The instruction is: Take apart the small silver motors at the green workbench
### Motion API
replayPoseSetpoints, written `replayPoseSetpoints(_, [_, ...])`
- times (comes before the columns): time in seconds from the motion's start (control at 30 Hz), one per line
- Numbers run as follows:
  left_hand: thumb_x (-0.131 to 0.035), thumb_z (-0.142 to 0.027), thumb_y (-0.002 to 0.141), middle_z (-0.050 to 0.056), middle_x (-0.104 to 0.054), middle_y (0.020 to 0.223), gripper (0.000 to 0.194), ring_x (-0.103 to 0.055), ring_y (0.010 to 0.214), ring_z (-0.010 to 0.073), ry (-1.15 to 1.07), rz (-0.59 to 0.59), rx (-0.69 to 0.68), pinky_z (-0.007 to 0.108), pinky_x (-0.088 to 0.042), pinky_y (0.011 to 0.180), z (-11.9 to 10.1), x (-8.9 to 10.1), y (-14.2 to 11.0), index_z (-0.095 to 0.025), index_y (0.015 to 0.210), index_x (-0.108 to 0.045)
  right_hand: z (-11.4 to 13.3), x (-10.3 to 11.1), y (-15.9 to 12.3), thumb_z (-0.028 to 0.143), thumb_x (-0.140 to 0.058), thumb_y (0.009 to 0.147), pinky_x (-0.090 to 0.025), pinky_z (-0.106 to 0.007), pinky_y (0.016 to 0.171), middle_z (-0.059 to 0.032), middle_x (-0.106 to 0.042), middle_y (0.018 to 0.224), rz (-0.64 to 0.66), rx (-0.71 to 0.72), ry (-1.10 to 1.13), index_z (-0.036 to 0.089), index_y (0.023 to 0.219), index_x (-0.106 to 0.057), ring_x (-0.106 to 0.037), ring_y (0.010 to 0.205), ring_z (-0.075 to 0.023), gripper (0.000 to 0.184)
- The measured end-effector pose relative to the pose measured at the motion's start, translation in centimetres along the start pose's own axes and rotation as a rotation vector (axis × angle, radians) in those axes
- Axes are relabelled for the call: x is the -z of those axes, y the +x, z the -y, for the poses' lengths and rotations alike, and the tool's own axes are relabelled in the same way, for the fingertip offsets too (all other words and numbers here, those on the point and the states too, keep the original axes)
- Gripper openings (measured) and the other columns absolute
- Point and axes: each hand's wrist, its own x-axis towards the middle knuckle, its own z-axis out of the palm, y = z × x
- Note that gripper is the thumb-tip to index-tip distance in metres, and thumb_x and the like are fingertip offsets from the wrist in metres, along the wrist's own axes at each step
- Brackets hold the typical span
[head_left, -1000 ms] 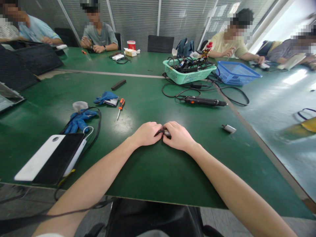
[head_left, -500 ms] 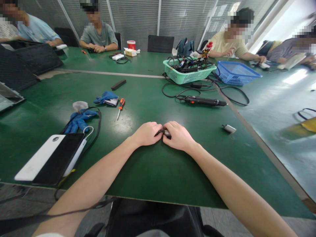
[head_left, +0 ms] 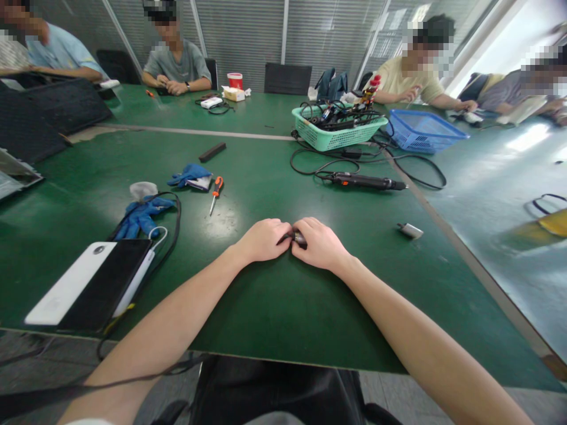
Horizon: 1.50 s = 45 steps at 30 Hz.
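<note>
Your left hand (head_left: 268,239) and right hand (head_left: 321,243) both grip a small dark-and-metal part (head_left: 300,238) smack between them, long axis kinda parallel to the near edge of the bench (head_left: 301,319), so neither's closer. Silver piece (head_left: 413,231) sits toward the right edge.

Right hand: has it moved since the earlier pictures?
No, no shift shows: judged against the orange-handled screwdriver, the right hand keeps the same place, closed on the small dark piece.
</note>
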Motion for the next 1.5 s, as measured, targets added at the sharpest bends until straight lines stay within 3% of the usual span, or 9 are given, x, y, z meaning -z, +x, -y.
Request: replayPoseSetpoints(1.5, [-0.05,-0.028,0.096,0.006,-0.065,0.087,0.014,-0.061,0.083,0.0203,-0.002,-0.002,-0.003,0.033,-0.048,0.075,0.14,-0.15,-0.03,-0.018,0.092,-0.059,0.0,0.12,0.02,0.025,-0.057,0.085,-0.046,-0.036,0.08,-0.0075,-0.065,0.094,0.008,-0.001,0.002,0.021,0.095,-0.055,-0.058,0.09,-0.0244,0.01])
